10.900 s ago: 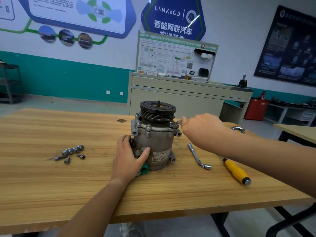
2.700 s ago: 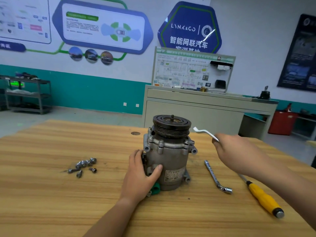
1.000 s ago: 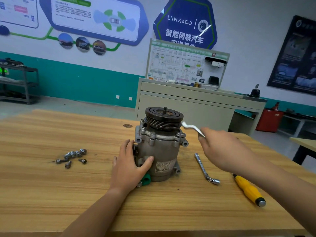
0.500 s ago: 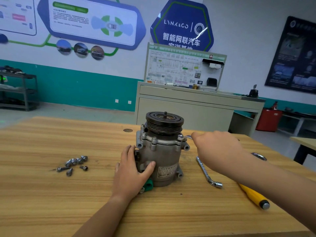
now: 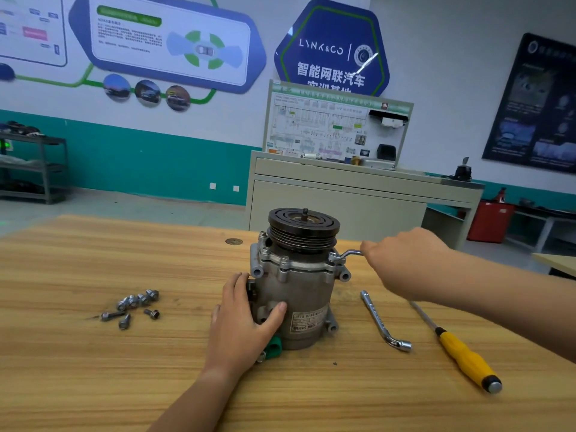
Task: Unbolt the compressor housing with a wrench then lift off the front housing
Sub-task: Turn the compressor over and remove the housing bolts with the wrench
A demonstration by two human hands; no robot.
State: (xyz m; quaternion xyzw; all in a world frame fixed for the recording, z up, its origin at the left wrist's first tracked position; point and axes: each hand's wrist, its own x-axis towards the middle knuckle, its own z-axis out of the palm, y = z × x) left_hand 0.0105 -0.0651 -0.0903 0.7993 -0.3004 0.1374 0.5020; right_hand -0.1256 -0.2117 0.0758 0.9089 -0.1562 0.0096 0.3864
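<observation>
On wooden table, head view: loose bolts lie left of compressor; L-shaped socket wrench and yellow-handled screwdriver lie right, both apart from it. Compressor stands upright mid-table, pulley up. Left hand wraps its lower body, thumb across front. Right hand is fisted round offset wrench, whose end sits on a right flange bolt.

Our left hand and its forearm, entering from about 6 o'clock, are bare. Our right hand and its forearm, entering from about 3 o'clock, are bare too, right to the picture's edge.
</observation>
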